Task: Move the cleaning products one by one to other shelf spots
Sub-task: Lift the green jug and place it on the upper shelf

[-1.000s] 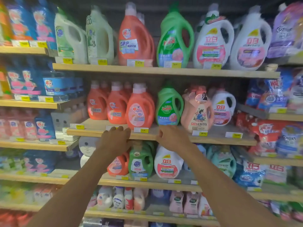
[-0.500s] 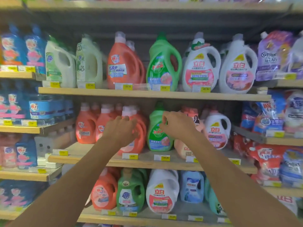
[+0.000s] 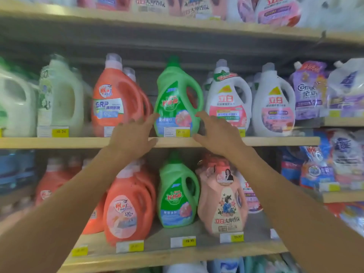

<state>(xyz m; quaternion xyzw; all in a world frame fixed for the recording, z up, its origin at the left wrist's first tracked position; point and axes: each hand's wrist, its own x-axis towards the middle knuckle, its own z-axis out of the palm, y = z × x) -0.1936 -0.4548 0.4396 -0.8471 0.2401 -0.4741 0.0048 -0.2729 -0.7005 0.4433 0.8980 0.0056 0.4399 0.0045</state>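
A green detergent bottle [image 3: 177, 99] with a handle stands upright on the upper wooden shelf [image 3: 59, 143]. My left hand [image 3: 134, 134] is spread open at its lower left side, fingertips at the bottle's base. My right hand [image 3: 216, 133] is open at its lower right side, fingers reaching the bottle's edge. Neither hand has closed around it. An orange SRP bottle [image 3: 116, 99] stands to its left and a white bottle [image 3: 228, 101] to its right.
The lower shelf [image 3: 177, 255] carries orange bottles [image 3: 128, 205], a smaller green bottle [image 3: 177, 194] and a pink bottle [image 3: 222, 201]. Pale green jugs [image 3: 59, 99] stand at upper left, purple refill pouches [image 3: 309, 91] at right. Another stocked shelf runs overhead.
Both hands rose from the lower shelf level to the upper shelf and spread open on either side of the large green bottle. The view tilted upward.
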